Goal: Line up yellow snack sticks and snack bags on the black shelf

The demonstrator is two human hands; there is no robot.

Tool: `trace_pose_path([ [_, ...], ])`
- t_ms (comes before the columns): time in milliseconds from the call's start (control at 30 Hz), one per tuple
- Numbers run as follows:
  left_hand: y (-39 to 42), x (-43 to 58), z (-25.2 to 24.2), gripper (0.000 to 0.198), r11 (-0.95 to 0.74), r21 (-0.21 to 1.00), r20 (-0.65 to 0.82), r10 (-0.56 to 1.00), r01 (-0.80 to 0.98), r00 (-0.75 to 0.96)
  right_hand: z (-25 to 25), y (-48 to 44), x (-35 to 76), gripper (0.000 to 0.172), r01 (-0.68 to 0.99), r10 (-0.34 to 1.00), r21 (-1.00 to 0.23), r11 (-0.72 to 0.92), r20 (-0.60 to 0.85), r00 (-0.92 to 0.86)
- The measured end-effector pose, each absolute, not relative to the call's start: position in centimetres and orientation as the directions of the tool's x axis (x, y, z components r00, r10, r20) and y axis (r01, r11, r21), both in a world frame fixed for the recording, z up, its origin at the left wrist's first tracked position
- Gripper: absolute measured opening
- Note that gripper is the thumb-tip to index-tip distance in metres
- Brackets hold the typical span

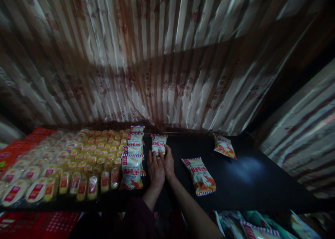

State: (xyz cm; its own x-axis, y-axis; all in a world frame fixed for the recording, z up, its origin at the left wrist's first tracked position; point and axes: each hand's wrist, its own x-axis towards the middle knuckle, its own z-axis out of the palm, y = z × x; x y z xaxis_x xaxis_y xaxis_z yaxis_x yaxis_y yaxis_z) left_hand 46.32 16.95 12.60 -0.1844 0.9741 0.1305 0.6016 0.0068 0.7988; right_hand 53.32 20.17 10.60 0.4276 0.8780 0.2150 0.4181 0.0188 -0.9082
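Observation:
A white snack bag (159, 141) with a striped top seal and red lettering stands upright near the back of the black shelf (167, 193). My left hand (156, 167) lies along its lower left, and my right hand (167, 160) curls around its lower right side. Together they grip the bag from both sides, hiding its bottom. Just left is a row of matching snack bags (132, 171). Two more matching bags lie apart on the right: a nearer snack bag (199, 176) and a farther snack bag (224, 146).
Rows of small wrapped yellow cakes (104, 179) fill the shelf's left part, with round wrapped cakes (38, 190) and orange packs (15, 148) beyond. Wrinkled printed sheeting (162, 57) hangs behind. More bagged goods (251, 225) lie below the front edge.

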Motion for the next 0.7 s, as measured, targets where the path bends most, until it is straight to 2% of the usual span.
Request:
trace_pose_path([
  [233,19.1,46.6,12.7,0.042,-0.043,0.769,0.189,0.968,0.637,-0.163,10.4,22.1,53.1,0.054,0.413,0.868,-0.906,0.092,0.276,0.412],
  [367,20.0,46.8,12.8,0.045,-0.134,0.670,0.260,0.963,0.731,-0.062,10.4,23.0,53.2,0.055,0.422,0.881,-0.902,0.094,0.273,0.385],
  [467,20.6,46.9,12.9,0.046,-0.139,0.622,0.252,0.967,0.770,-0.028,10.3,23.7,53.3,0.056,0.415,0.894,-0.902,0.116,0.277,0.353],
  [700,21.7,47.0,12.5,0.046,-0.136,0.637,0.264,0.963,0.759,-0.049,9.4,25.3,53.2,0.055,0.364,0.906,-0.921,0.137,0.265,0.331],
])
